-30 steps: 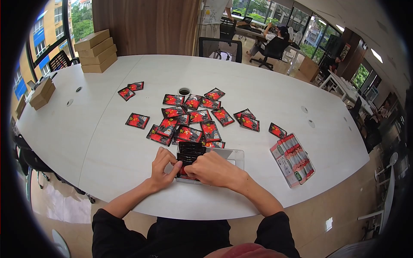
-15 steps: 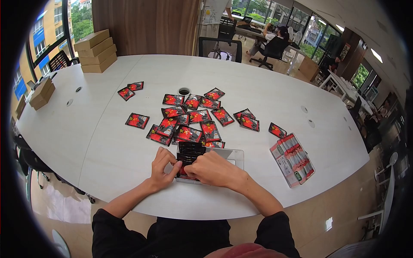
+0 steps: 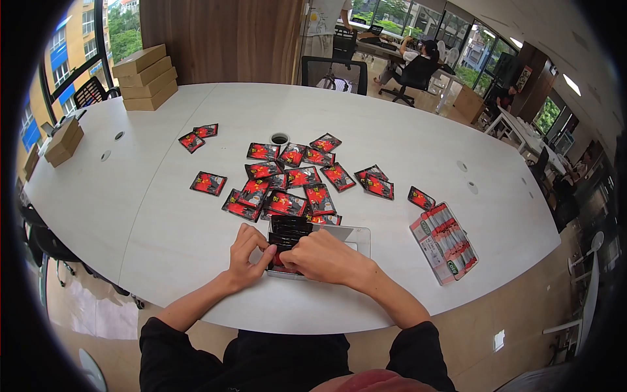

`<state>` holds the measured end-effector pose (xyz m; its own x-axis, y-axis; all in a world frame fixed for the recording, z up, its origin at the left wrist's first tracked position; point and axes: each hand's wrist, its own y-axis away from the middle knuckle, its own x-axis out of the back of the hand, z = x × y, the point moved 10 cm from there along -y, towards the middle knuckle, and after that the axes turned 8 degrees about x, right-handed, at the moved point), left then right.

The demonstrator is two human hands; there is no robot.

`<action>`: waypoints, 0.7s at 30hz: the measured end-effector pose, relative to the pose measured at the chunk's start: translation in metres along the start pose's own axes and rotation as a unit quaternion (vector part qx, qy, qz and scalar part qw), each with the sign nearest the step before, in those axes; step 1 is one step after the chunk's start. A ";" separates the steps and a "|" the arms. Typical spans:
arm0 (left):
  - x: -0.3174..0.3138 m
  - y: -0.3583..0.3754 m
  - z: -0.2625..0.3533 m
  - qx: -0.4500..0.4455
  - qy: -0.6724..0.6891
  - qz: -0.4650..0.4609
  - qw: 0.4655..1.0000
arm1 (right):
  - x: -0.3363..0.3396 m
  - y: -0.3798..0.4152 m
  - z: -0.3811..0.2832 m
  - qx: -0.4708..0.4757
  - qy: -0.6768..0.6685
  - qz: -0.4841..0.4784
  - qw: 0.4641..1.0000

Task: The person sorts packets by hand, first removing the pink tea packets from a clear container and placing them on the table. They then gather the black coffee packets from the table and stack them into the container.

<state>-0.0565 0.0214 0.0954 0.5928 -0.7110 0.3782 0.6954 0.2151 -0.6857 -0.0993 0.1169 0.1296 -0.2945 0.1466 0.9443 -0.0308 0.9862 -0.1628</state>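
Observation:
In front of me stands a clear plastic box [image 3: 363, 243], its left part filled with a row of upright black-and-red sachets [image 3: 291, 226]. My left hand [image 3: 249, 253] is at the box's left end, thumb and fingers closed at the edge of a front sachet. From the right, my right hand [image 3: 321, 256] reaches over the box, its curled fingers closed on the same sachet [image 3: 277, 262], which they mostly hide. A pile of loose red-and-black sachets [image 3: 286, 202] lies just beyond the box.
To the right lies a clear box [image 3: 445, 243] packed with red-and-white sticks. Two sachets [image 3: 198, 137] lie farther left on the white table [image 3: 176, 261]. Cardboard boxes [image 3: 149, 78] are stacked at the far left. A chair [image 3: 334, 73] stands behind the table; people sit farther back.

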 end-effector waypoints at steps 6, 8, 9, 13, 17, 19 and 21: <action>0.000 0.000 -0.001 -0.001 0.000 -0.002 1.000 | -0.001 0.000 0.000 0.004 0.008 0.001 1.000; 0.000 0.000 -0.002 0.000 0.000 -0.001 1.000 | -0.002 0.000 0.001 0.001 0.003 -0.001 1.000; 0.000 0.000 -0.002 0.000 0.000 -0.001 1.000 | -0.002 0.000 0.001 0.001 0.002 -0.001 1.000; 0.000 0.000 -0.002 0.006 0.001 -0.004 1.000 | -0.001 -0.001 -0.001 -0.002 0.004 -0.007 1.000; 0.001 0.000 -0.004 0.012 0.009 -0.004 1.000 | -0.001 0.000 -0.001 0.010 0.015 -0.003 1.000; 0.000 0.000 -0.005 0.013 0.015 -0.010 1.000 | -0.002 -0.001 -0.001 0.010 0.017 -0.005 1.000; 0.000 -0.001 -0.004 0.014 0.018 -0.015 1.000 | -0.004 0.000 0.000 0.009 0.015 -0.008 1.000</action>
<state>-0.0590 0.0180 0.0940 0.5577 -0.7403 0.3754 0.7238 0.2124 -0.6565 -0.0980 0.1161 0.1262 -0.2647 0.1333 0.9551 -0.0536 0.9868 -0.1526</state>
